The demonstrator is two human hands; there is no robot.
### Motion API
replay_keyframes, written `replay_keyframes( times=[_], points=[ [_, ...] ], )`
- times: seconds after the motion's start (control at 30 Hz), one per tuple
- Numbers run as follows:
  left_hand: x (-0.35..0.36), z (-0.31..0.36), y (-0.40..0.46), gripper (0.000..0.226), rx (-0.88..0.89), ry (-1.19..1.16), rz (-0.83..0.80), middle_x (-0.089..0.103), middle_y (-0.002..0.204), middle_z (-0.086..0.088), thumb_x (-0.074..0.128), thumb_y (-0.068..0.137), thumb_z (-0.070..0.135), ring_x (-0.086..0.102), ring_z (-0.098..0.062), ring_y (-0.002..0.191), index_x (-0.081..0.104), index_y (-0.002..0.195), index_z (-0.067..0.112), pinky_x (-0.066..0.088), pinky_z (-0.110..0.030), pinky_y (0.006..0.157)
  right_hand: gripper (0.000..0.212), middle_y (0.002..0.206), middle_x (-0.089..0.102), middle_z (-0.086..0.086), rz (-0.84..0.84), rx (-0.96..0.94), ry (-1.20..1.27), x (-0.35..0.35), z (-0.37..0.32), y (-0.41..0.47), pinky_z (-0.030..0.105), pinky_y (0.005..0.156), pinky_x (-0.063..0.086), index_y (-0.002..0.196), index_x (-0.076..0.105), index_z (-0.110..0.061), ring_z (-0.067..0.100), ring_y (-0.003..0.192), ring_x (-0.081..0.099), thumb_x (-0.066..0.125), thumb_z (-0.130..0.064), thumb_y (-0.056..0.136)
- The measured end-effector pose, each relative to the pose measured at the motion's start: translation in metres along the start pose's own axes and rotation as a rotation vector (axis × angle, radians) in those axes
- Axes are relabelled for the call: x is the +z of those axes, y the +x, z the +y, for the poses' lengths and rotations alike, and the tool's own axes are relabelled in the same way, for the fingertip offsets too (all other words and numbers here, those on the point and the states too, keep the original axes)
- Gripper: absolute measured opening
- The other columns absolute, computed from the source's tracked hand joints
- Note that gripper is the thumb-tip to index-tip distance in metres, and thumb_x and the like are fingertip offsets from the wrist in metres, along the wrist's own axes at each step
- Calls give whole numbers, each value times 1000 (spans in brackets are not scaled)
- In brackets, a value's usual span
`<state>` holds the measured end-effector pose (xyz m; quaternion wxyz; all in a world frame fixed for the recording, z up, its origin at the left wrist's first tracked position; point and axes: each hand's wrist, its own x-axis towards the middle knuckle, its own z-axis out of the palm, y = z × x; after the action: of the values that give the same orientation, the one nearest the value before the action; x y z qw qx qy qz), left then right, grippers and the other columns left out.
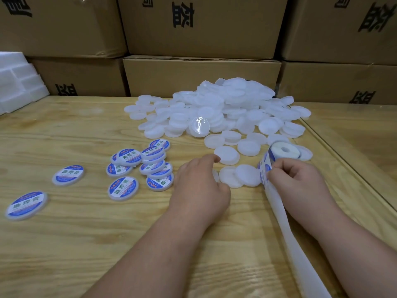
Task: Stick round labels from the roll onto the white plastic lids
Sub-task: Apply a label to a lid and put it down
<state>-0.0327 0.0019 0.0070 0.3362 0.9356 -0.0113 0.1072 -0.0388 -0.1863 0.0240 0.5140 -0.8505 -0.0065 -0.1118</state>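
Pretty even, soft light from overhead, barely any shadow under my arms. Bit of glare on one clear lid (200, 125). Wide-angle bends the cardboard boxes (202, 76), and the nearest labelled lid (26, 204) smears.

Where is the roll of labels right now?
The label roll lies on the right of the wooden table, at the near edge of the pile of plain lids, just beyond the right hand, which pinches its strip.
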Motion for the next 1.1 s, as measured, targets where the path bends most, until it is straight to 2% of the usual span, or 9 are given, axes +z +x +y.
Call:
replay_keyframes(
  times=[0.2,0.3,0.37,0.43,0.5,0.7,0.8,0.93,1.1],
  points=[
    [-5,10,0,39,-29,-589,109,67,111,25,63,78,30,61,4,102,60,114,44,49,-17,76,21,50,30,-11,-4,-16,82,0,-2,-2,16,41,23,53,43,-19,8,47,26,52,-27,70],
    [-11,15,4,27,-215,-1209,71,75,114,3,59,94,17,68,-12,100,65,118,28,51,-22,69,21,51,32,-9,8,-30,104,1,-1,-2,18,43,25,57,45,-14,10,48,27,54,-26,72],
    [-17,16,8,32,-397,-1670,-9,74,115,-17,57,87,20,64,-29,95,63,118,17,45,-34,66,22,52,36,-8,11,-18,124,2,-1,-2,21,46,28,62,50,-9,10,50,31,55,-28,73],
    [-21,14,11,44,-452,-1842,-10,74,105,-21,62,74,24,64,-35,89,63,117,14,42,-34,63,22,53,41,-8,-7,-3,163,3,-1,-2,21,47,31,63,57,-12,9,50,35,57,-30,74],
    [-19,12,12,31,-380,-1753,36,73,93,-10,64,81,16,69,-29,84,67,111,18,46,-30,58,24,55,45,-6,-43,-7,201,4,-1,-3,19,47,34,63,61,-15,9,51,38,65,-29,82],
    [0,15,-1,22,-57,-909,5,74,87,14,73,86,19,64,-5,76,71,95,39,53,-19,64,25,59,56,3,-107,-42,206,6,2,-4,20,48,40,69,69,-16,14,54,46,67,-18,94],
    [1,16,-4,21,19,-900,-112,73,85,14,77,82,27,61,-4,71,70,99,36,54,-19,66,20,64,63,4,-133,-58,221,7,1,-4,21,51,42,74,73,-18,11,58,51,68,-14,93],
    [1,17,-4,25,40,-851,-183,75,89,7,80,78,31,65,-8,81,69,100,37,57,-38,82,21,69,68,10,-150,-74,195,9,2,-4,23,56,46,74,74,-23,9,62,56,70,-13,92],
    [2,14,-3,21,50,-832,-134,74,84,9,77,84,23,61,-1,67,71,99,37,49,-18,66,22,65,66,-2,-148,-79,192,9,2,-4,17,55,45,73,73,-24,7,60,56,71,-12,92]
  ],
)
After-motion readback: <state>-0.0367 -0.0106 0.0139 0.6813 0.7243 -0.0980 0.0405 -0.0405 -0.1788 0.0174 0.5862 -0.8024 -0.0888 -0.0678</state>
